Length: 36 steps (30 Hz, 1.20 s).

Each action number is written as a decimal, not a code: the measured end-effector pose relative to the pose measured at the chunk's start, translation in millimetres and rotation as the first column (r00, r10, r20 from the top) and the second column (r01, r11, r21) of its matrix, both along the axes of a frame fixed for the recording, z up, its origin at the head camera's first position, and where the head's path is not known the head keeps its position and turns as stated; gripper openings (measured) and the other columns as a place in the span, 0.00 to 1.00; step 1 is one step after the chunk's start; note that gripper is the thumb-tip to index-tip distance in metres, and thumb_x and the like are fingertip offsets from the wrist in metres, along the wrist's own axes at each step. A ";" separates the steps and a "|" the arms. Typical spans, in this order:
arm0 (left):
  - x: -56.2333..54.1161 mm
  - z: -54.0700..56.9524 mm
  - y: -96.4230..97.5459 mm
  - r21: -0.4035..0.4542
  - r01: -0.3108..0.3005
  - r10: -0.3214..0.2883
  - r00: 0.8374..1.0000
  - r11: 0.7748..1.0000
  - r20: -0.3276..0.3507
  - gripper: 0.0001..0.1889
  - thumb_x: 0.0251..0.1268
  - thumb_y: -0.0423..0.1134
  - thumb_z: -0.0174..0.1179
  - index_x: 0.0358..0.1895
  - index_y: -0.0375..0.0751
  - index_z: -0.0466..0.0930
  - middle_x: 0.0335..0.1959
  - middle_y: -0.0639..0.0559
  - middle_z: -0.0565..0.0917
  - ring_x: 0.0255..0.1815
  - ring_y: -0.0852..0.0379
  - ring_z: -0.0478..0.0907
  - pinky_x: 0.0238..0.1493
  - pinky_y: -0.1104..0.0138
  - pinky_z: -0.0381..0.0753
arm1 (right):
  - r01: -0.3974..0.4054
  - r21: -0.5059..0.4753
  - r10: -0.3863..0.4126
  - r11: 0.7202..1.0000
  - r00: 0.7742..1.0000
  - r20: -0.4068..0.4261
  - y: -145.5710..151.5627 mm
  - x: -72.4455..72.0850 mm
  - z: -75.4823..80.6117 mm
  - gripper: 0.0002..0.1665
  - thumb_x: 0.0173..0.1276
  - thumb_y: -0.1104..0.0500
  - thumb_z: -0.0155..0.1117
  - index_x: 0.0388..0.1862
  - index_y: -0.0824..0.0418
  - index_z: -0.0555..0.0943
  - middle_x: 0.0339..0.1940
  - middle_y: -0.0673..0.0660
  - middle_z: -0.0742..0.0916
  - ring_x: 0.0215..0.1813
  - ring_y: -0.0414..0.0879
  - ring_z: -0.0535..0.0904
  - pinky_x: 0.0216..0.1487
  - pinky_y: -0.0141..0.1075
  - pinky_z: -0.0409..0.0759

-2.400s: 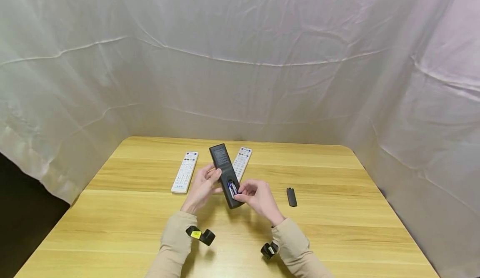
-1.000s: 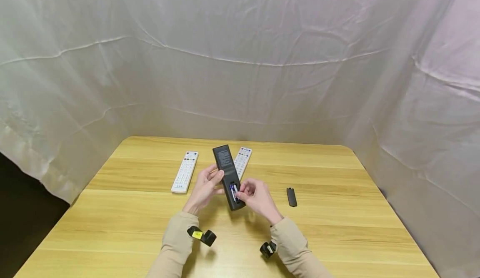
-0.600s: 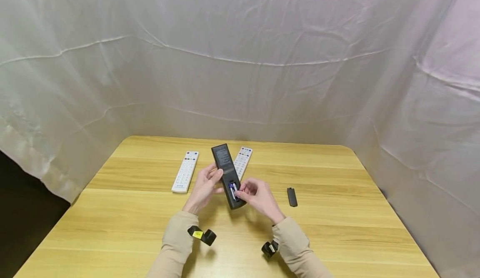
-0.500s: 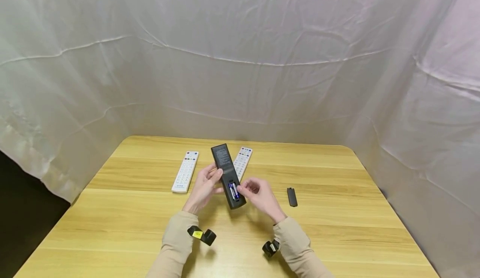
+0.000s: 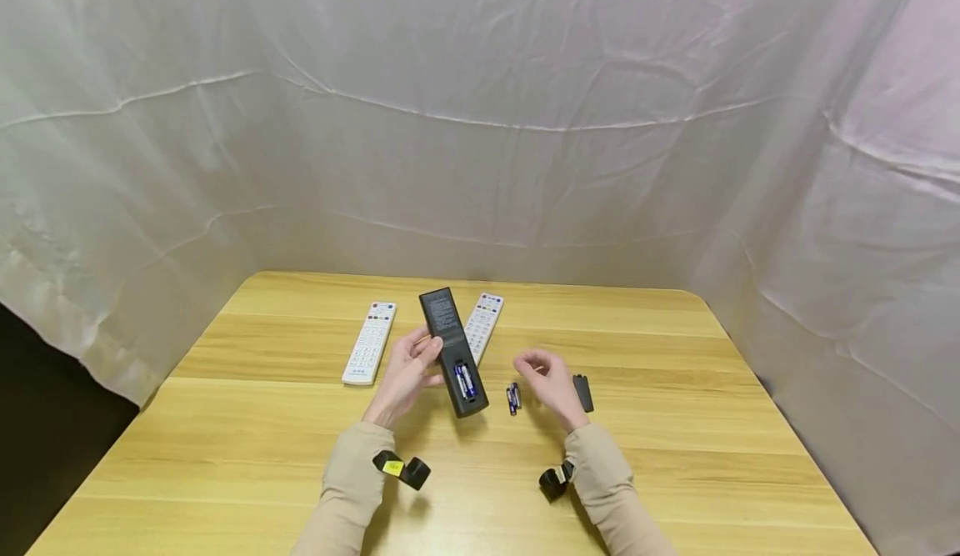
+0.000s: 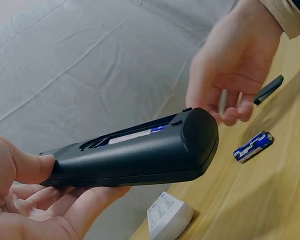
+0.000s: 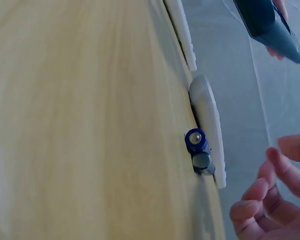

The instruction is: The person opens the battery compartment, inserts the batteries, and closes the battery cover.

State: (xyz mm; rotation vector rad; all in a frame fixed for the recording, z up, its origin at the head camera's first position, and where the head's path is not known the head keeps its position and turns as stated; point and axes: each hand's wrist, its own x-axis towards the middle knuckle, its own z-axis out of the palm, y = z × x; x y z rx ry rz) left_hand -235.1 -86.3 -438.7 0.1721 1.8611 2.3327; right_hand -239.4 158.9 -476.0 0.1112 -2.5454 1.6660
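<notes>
Left hand [image 5: 403,375] grips the black remote [image 5: 452,350] while the right hand [image 5: 551,383], loosely curled and holding nothing, is nearer two loose batteries [image 5: 512,400] just to its left on the bench [image 5: 247,464], long axes roughly fore-and-aft.

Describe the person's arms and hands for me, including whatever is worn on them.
The left hand and right hand wear no gloves. Long beige sleeves, slightly creased, cover the arms. A small black device with a yellow label is worn on the left; a second black device with a pale marking is on the right.
</notes>
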 end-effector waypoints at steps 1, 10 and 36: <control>0.1 0.1 -0.1 0.000 0.001 -0.001 1.000 1.000 0.000 0.24 0.81 0.32 0.43 0.75 0.31 0.58 0.67 0.25 0.73 0.47 0.58 0.85 0.49 0.59 0.91 | -0.009 0.006 0.009 1.000 1.000 0.008 1.6 -0.3 -0.9 0.12 0.71 0.59 0.64 0.46 0.68 0.85 0.38 0.63 0.87 0.35 0.42 0.78 0.32 0.28 0.79; -0.2 0.4 -0.1 0.002 0.001 -0.001 1.000 1.000 0.007 0.24 0.81 0.32 0.42 0.75 0.30 0.59 0.67 0.25 0.73 0.47 0.57 0.85 0.49 0.57 0.91 | -0.070 0.067 0.063 0.995 0.993 0.104 6.7 -1.6 -5.2 0.11 0.67 0.65 0.65 0.46 0.68 0.84 0.33 0.62 0.87 0.28 0.45 0.76 0.18 0.28 0.73; 0.6 -0.1 -0.6 -0.005 0.014 -0.014 1.000 1.000 -0.002 0.24 0.81 0.33 0.43 0.75 0.30 0.59 0.67 0.25 0.74 0.46 0.58 0.86 0.47 0.60 0.92 | -0.008 0.122 -0.008 0.992 0.992 0.128 37.9 -5.5 4.2 0.17 0.68 0.66 0.62 0.53 0.71 0.80 0.33 0.60 0.83 0.24 0.45 0.76 0.21 0.31 0.78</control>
